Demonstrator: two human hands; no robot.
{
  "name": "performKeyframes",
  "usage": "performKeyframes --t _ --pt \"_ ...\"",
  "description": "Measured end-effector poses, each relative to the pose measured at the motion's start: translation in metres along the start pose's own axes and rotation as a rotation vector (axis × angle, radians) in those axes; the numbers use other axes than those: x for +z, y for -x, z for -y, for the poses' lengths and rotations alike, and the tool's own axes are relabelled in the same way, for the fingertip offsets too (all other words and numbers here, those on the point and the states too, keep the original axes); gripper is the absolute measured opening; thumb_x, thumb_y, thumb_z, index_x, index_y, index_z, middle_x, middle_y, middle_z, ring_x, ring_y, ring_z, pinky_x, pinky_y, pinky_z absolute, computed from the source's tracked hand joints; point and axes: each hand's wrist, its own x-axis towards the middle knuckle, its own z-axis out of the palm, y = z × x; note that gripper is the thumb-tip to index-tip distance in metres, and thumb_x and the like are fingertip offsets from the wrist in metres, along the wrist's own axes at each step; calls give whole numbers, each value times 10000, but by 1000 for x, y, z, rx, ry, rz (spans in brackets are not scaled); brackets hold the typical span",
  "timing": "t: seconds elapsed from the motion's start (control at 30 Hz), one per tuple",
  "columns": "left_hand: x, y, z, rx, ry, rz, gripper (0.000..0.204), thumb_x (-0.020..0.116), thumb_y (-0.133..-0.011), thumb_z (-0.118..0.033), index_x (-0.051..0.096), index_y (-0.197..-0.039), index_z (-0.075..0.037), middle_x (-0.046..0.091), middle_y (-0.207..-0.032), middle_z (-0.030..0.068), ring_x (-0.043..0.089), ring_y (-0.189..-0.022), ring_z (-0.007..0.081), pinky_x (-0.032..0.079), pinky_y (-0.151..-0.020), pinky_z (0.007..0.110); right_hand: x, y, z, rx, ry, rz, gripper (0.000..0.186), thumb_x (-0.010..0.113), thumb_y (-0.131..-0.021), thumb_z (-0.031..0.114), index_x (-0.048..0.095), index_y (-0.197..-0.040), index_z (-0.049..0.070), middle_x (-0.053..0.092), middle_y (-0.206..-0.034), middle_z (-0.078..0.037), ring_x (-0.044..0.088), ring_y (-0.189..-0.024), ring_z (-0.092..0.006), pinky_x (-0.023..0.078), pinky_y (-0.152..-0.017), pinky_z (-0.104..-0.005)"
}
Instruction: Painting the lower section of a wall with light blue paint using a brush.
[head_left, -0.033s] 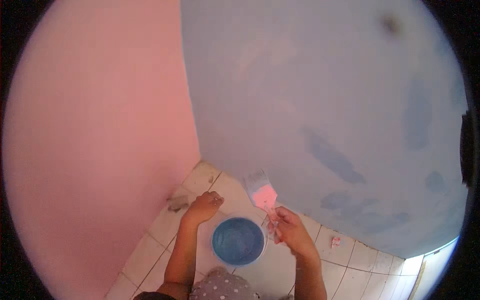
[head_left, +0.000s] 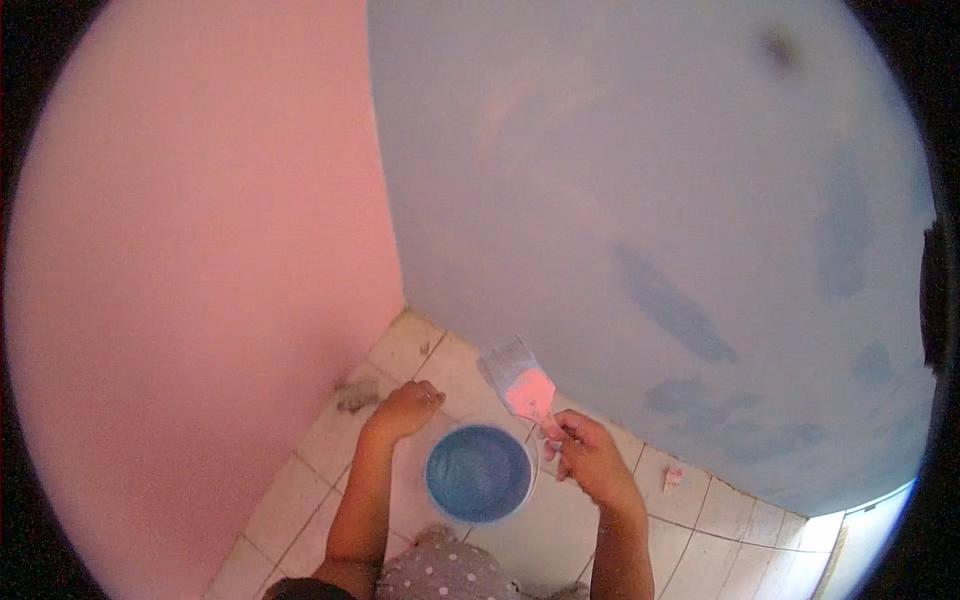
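My right hand [head_left: 588, 455] grips a paintbrush [head_left: 530, 395] by its handle. The brush has a wide head with a pink ferrule, and its bristles, coated in greyish blue, point up and left, close to the blue wall [head_left: 560, 200]. Below and left of the brush, a round bucket [head_left: 478, 474] with blue paint inside stands on the tiled floor. Beyond the bucket's left side hovers my left hand [head_left: 410, 408], its fingers curled closed; nothing shows in them.
A pink wall [head_left: 220, 200] meets the blue one in a corner. Darker blue patches [head_left: 675, 305] mark the blue wall. On the tiles lie a greyish scrap [head_left: 358, 394] by the pink wall and a small pink-and-white scrap [head_left: 673, 479] at right. Dotted grey cloth [head_left: 440, 572] covers my lap.
The brush has tilted slightly to the left in my right hand, and its handle end shows less below the fingers. The whole view has shifted a little. My left hand stays nearly still.
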Motion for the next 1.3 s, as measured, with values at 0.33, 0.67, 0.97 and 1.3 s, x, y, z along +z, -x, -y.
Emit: performKeyframes --t 0.33,0.67,0.97,1.3 --pt "25 68 9 -404 678 174 351 429 -976 -363 551 -1030 -38 581 -897 82 563 -808 191 487 -727 342 73 -13 -31 45 1090 199 211 597 -829 217 664 -920 39 677 -860 -165 660 -834 -333 503 -711 -464" --pt "50 70 9 -373 828 14 314 440 -971 -372 510 -947 -67 557 -848 52 544 -749 162 474 -662 306 126 -48 -126 45 1180 177 194 610 -810 160 699 -950 60 700 -895 -147 686 -871 -331 552 -727 -432" --pt "68 56 20 -335 893 -64 263 473 -947 -351 520 -893 -98 506 -742 17 476 -647 133 401 -586 290 129 -45 -117 133 1231 210 194 572 -856 139 709 -952 42 704 -940 -144 689 -901 -304 561 -707 -442" --pt "68 53 14 -417 983 -17 275 471 -934 -371 542 -938 -106 532 -788 14 498 -703 140 419 -633 294 109 -45 -142 113 1032 453 369 538 -883 316 661 -890 -31 677 -856 -208 684 -779 -293 530 -614 -388"
